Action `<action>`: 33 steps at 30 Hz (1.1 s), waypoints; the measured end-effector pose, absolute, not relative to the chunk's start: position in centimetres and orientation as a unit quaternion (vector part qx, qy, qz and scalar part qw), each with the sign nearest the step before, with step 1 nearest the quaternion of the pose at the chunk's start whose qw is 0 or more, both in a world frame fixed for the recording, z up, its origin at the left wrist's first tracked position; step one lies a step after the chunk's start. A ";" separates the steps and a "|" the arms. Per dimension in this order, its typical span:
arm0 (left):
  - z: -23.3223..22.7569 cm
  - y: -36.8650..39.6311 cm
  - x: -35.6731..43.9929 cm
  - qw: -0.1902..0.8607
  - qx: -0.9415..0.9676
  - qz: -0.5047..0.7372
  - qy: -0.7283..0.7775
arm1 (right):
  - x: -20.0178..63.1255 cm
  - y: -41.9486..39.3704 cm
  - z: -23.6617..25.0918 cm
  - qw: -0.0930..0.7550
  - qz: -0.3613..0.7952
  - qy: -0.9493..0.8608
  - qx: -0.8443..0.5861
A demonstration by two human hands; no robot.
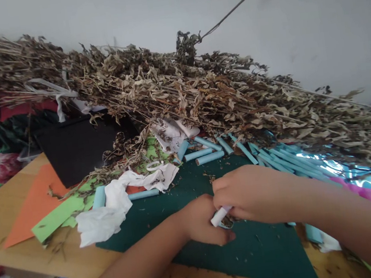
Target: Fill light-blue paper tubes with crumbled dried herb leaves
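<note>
Over the dark green mat [274, 254], my two hands meet close together. My left hand [200, 218] is closed around a paper tube [230, 226], whose open end shows dried leaf bits inside. Most of that tube is hidden by the fingers. My right hand [242, 193] comes in from the right, its fingers closed on a small white stick [218, 216] that points down to the left, beside the tube's opening. Beyond the hands lie several light blue paper tubes [210, 157]. Small leaf crumbs are scattered on the mat.
A long heap of dried leafy stalks [164, 78] runs along the wall. Left of the mat are crumpled white tissue [103, 223], green paper [58, 217], orange paper [31, 205] and a black board [81, 145]. More blue tubes [286, 160] are piled at the right.
</note>
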State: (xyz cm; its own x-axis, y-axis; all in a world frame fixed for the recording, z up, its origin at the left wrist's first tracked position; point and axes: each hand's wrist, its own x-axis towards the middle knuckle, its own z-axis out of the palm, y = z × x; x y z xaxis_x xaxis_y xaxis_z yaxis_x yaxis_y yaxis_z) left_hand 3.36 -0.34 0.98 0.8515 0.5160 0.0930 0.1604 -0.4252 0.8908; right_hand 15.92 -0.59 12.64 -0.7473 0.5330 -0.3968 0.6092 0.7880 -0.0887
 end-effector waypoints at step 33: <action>0.1 -0.5 3.8 0.513 0.730 0.401 0.210 | 21.4 -3.4 4.3 -0.077 -0.278 0.821 0.493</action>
